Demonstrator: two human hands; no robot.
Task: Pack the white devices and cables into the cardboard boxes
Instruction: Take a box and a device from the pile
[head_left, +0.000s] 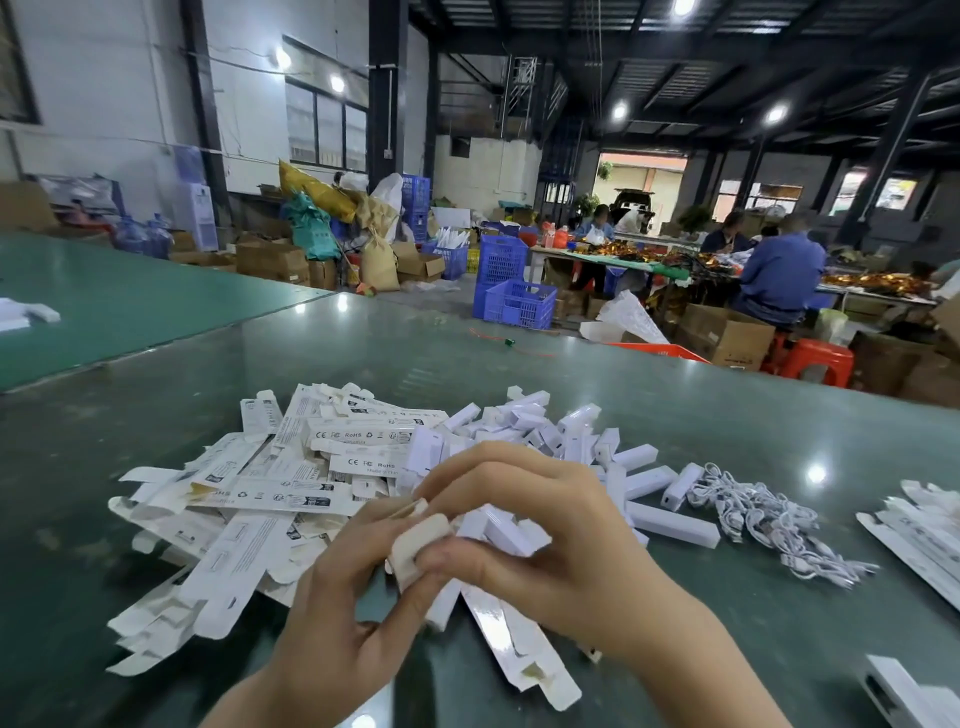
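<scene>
Fingers (431, 564) of both my hands pinch one small white cardboard box end-flap (418, 540), centre-low in the frame; grip narrow, closed on the card.

Item 1: left hand (337, 613), thumb pressed on the flap, likely to steady it while it is tucked.
Item 2: right hand (545, 540), curled over from the right, fingertips on the same box; the long flat white carton (519, 644) trailing toward the bottom edge seems to be its body, though I cannot tell whether a device is already inside.
Item 3: heap of flat unfolded white printed cartons (270, 493), left of my hands, within reach as stock.
Item 4: pile of white oblong plastic devices (571, 441), just above and right of my hands.
Item 5: tangle of coiled white cables (763, 525), right of the devices, apart from them, presumably sorted for picking in turn.
Item 6: further white cartons (914, 535) at right edge.

Surface: glossy dark green worktable (675, 405), lamp glare on it.
Room: warehouse hall; blue plastic crates (511, 291) at centre, seated workers (779, 270) at a far table, upper right.
</scene>
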